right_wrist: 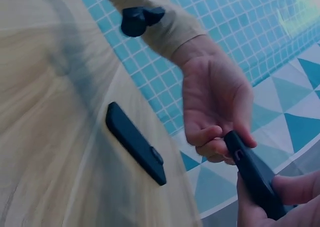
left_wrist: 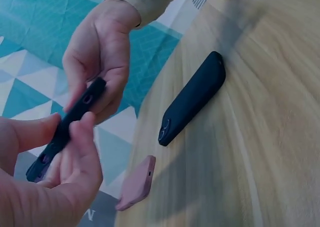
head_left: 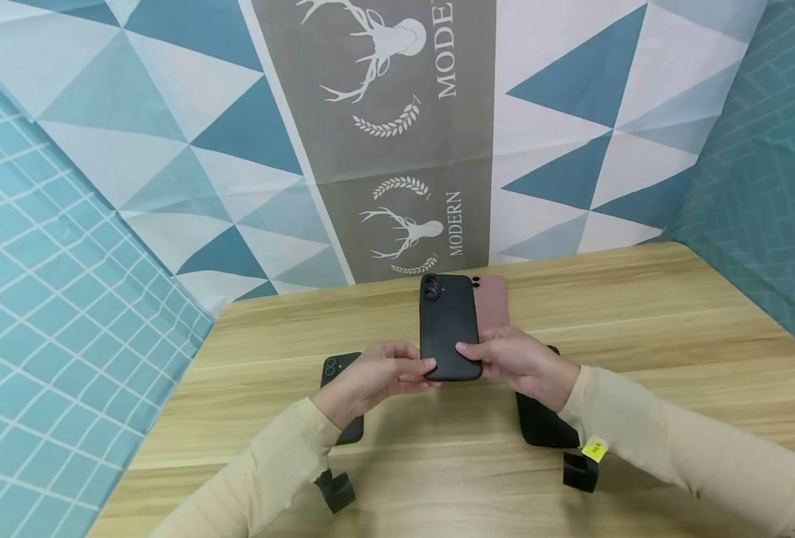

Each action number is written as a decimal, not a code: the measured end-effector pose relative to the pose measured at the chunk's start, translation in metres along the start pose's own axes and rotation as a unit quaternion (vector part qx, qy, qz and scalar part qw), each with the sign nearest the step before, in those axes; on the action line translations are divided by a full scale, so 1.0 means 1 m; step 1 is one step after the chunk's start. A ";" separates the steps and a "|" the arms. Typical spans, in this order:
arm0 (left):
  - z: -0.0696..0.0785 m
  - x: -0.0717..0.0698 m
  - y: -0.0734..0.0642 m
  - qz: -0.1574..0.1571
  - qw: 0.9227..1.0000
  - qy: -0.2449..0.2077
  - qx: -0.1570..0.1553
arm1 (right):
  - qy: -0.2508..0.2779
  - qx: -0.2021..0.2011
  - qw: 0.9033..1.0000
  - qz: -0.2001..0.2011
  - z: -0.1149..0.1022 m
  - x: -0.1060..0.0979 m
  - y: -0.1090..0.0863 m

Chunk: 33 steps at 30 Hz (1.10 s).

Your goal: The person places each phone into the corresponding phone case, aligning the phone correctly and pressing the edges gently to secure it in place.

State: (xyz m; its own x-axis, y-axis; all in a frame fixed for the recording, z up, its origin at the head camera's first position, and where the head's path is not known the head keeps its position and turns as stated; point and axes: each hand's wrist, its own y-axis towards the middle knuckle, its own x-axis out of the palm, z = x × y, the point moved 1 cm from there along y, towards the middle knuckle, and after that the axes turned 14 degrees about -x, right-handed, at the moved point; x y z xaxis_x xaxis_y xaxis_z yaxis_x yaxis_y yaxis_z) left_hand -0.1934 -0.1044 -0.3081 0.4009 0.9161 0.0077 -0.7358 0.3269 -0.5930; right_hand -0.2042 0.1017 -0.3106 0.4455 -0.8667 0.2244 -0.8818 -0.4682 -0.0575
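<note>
A black phone (head_left: 447, 325), its back and camera corner turned up, is held above the table by both hands. My left hand (head_left: 387, 370) pinches its lower left corner, thumb on the back. Along its lower right side my right hand (head_left: 521, 362) grips it, thumb (head_left: 471, 350) across the back. The left wrist view shows the held phone (left_wrist: 67, 129) edge-on between both hands; the port end of the phone (right_wrist: 245, 162) faces the right wrist camera. Partly behind it is a pink phone (head_left: 492, 302) on the table.
On the wooden table (head_left: 438, 478), another black phone (head_left: 352, 432) lies under my left forearm and hand. A further black phone (head_left: 539, 422) lies partly hidden below my right wrist. Patterned cloth (head_left: 397, 149) hangs behind the table's far edge.
</note>
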 end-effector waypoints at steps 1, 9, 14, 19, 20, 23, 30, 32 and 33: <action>0.001 0.000 -0.001 -0.003 1.000 0.010 0.001 | 0.000 -0.001 1.000 -0.003 0.001 0.000 -0.001; 0.011 -0.002 -0.007 0.044 0.998 0.021 0.032 | -0.040 -0.015 0.999 -0.028 0.005 0.008 -0.012; 0.011 -0.002 -0.010 0.080 0.996 0.010 0.033 | -0.040 -0.015 0.998 -0.051 0.004 0.010 -0.013; 0.010 -0.003 -0.011 0.087 0.996 -0.015 0.032 | -0.041 0.003 0.998 -0.052 0.001 0.010 -0.011; 0.010 -0.003 -0.011 0.087 0.996 -0.018 0.033 | -0.042 0.005 0.998 -0.046 -0.001 0.010 -0.010; 0.008 -0.002 -0.012 0.075 0.996 -0.019 0.036 | -0.047 0.001 0.999 -0.028 -0.004 0.008 -0.007; 0.002 0.001 -0.013 0.046 0.998 0.010 0.035 | -0.069 -0.019 0.997 -0.017 -0.004 0.002 -0.011; 0.002 0.002 -0.014 0.045 0.998 0.027 0.040 | -0.072 -0.026 0.997 -0.023 -0.003 0.002 -0.014; 0.002 0.002 -0.014 0.049 0.997 0.033 0.044 | -0.071 -0.028 0.997 -0.026 -0.002 0.002 -0.015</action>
State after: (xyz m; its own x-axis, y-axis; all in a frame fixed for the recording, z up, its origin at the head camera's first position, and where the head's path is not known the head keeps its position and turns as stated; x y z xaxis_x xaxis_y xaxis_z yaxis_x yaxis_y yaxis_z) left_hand -0.1832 -0.1066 -0.2977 0.3568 0.9286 -0.1018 -0.8178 0.2578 -0.5145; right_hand -0.1908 0.1076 -0.3072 0.5046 -0.8592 0.0852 -0.8625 -0.5060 0.0059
